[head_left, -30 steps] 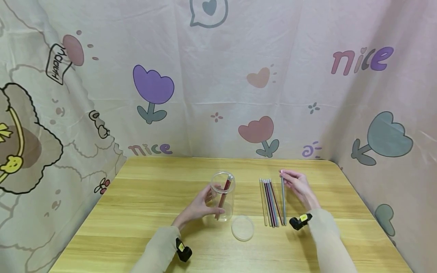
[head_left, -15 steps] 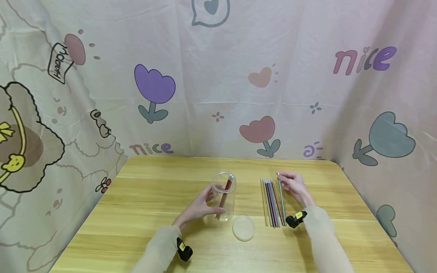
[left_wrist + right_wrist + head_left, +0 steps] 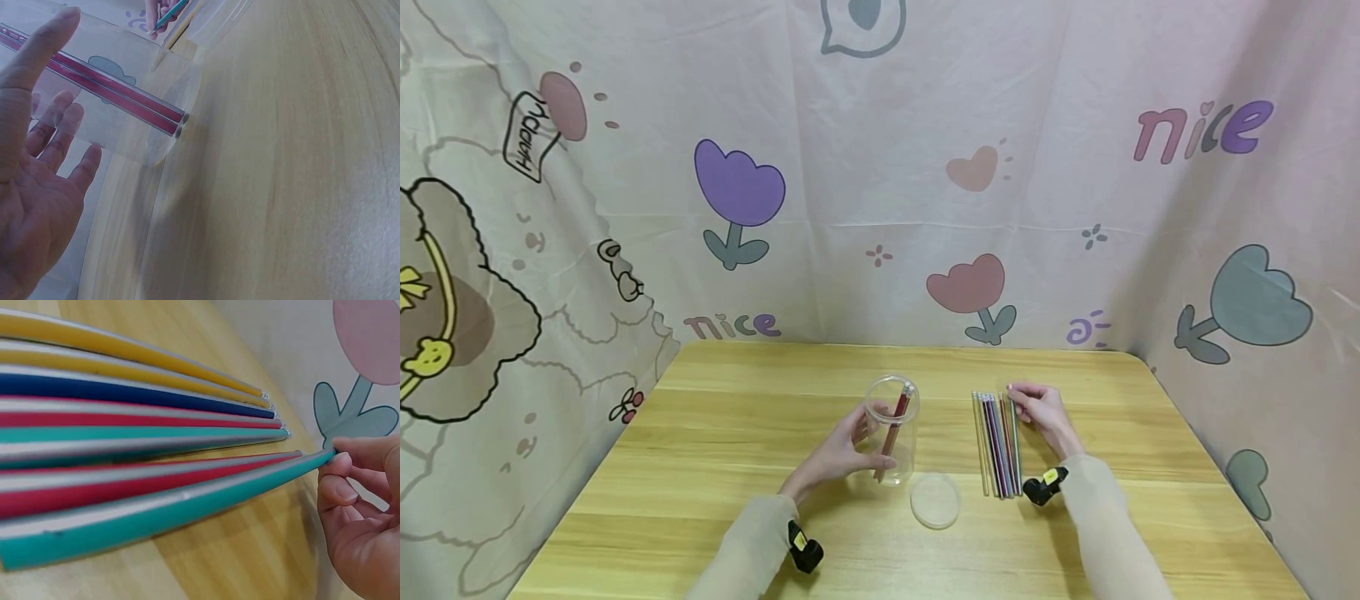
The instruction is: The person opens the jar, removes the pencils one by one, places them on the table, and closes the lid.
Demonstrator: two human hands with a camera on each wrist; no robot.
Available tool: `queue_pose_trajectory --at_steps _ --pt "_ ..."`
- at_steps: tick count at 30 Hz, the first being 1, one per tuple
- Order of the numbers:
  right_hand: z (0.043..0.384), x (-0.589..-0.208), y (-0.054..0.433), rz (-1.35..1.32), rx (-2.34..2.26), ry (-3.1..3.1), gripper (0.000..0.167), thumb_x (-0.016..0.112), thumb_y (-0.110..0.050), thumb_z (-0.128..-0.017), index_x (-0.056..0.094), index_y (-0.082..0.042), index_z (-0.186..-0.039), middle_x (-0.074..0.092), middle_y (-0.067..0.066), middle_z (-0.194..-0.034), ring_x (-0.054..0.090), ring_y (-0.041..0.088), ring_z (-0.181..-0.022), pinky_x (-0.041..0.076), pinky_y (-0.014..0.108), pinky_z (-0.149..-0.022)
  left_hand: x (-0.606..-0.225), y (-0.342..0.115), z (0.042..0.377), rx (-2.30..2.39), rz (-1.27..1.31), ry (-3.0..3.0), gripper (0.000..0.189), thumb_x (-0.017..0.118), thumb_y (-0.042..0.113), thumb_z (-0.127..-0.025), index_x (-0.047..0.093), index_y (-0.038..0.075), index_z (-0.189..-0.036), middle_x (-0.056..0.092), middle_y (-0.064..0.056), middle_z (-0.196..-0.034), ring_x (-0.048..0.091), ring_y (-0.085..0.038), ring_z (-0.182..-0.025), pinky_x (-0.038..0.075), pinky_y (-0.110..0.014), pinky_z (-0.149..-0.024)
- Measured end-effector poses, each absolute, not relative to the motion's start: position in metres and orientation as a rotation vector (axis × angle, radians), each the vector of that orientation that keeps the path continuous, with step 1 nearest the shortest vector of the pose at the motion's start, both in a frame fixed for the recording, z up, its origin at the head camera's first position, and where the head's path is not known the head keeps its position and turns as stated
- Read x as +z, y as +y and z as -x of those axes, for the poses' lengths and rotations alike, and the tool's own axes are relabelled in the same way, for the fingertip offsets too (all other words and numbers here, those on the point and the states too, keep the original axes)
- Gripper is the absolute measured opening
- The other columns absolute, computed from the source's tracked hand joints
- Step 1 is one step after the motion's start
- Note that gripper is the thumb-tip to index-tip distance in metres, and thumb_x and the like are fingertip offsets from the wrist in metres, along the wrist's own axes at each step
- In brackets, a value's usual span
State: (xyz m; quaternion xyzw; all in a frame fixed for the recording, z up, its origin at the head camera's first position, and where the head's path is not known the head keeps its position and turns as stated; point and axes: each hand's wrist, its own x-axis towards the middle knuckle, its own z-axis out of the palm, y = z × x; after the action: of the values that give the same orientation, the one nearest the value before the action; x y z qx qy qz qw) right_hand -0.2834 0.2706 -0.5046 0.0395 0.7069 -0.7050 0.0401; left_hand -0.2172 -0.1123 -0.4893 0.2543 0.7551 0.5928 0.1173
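Note:
In the head view my left hand [image 3: 842, 450] holds a clear plastic jar [image 3: 907, 442] upright on the table, thumb and fingers on either side. Two red-and-silver striped pencils [image 3: 119, 87] lean inside it, as the left wrist view shows. My right hand [image 3: 1047, 414] pinches the far end of a green-and-silver pencil [image 3: 187, 503] between thumb and forefinger. This pencil lies along the right side of a row of pencils [image 3: 996, 446], beside a red one [image 3: 125, 484]. Yellow, blue, red and green striped pencils make up the rest of the row.
A round clear lid [image 3: 936, 502] lies flat on the wooden table [image 3: 715, 467], between the jar and the pencil row. Behind the table's far edge hangs a printed cloth [image 3: 865, 167], which continues along both sides.
My right hand has moved left and slightly nearer, bringing the green pencil in against the row. My left hand and the jar have stayed in place.

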Motion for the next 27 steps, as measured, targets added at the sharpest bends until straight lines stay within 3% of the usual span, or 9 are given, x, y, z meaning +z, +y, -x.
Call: queue_pose_trajectory --at_steps 6,17,27 --pt "0.2840 -0.5093 0.2694 -0.132 -2.055 2.239 0.043 0.059 -0.008 -0.100 0.050 0.019 -0.133 0.059 -0.009 -0.066 0.046 0.000 -0.053 0.037 0.011 -0.046 -0.4889 -0.1127 0.2169 1.734 -0.769 2.205 0.077 0.085 0.017 -0.081 0.042 0.013 -0.144 0.048 -0.012 -0.151 0.036 -0.039 -0.148 0.026 -0.065 -0.123" --pt "0.2837 -0.5074 0.2664 -0.151 -2.017 2.289 0.041 0.057 -0.006 -0.100 0.051 0.019 -0.132 0.058 -0.009 -0.064 0.046 0.000 -0.051 0.038 0.012 -0.045 -0.4899 -0.1123 0.2187 1.728 -0.774 2.206 0.078 0.084 0.017 -0.082 0.040 0.007 -0.146 0.048 -0.012 -0.151 0.036 -0.040 -0.149 0.026 -0.065 -0.123" --pt "0.2832 -0.5066 0.2679 -0.223 -1.959 2.371 0.039 0.059 -0.006 -0.099 0.054 0.017 -0.130 0.061 -0.008 -0.064 0.049 0.001 -0.052 0.043 0.013 -0.047 -0.4883 -0.1122 0.2168 1.737 -0.779 2.204 0.076 0.084 0.015 -0.081 0.041 0.008 -0.144 0.050 -0.013 -0.149 0.037 -0.041 -0.148 0.026 -0.066 -0.122"
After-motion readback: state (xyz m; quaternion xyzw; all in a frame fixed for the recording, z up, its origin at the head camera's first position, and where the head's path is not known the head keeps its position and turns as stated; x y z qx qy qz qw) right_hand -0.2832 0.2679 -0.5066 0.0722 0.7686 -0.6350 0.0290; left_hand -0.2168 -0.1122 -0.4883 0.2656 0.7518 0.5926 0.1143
